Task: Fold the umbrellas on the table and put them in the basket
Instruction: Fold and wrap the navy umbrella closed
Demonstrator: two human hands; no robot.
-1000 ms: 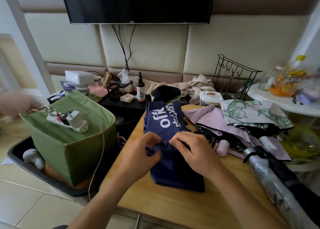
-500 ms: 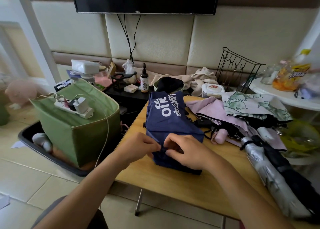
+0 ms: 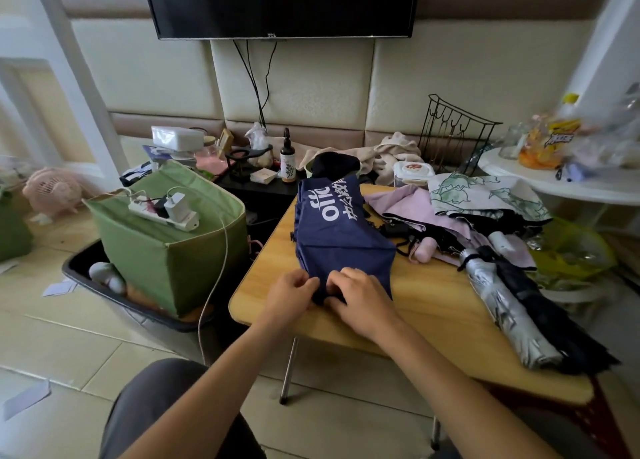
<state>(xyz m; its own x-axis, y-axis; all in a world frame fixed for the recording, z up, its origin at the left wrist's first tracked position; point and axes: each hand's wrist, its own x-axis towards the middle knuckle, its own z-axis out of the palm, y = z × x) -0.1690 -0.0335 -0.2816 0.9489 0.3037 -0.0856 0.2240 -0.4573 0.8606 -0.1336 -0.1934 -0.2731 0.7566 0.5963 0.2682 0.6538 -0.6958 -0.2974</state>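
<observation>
A person's left hand [image 3: 292, 294] and right hand [image 3: 360, 297] both pinch the near end of a navy umbrella [image 3: 341, 236], fingers curled into its gathered cloth. The umbrella lies lengthwise on the wooden worktop [image 3: 433, 306], its printed canopy spreading away from the hands. It looks light, with soft, slippery fabric over thin stiff ribs, so it is probably best held at the bunched end or the shaft inside. To the right lie a pink umbrella [image 3: 412, 204], a leaf-print umbrella [image 3: 485, 195] and a rolled silver umbrella [image 3: 509, 313]. A green fabric basket [image 3: 166, 247] stands on the tiled floor at left, a power strip [image 3: 162, 212] across its opening. A television [image 3: 280, 4] hangs on the padded wall.
</observation>
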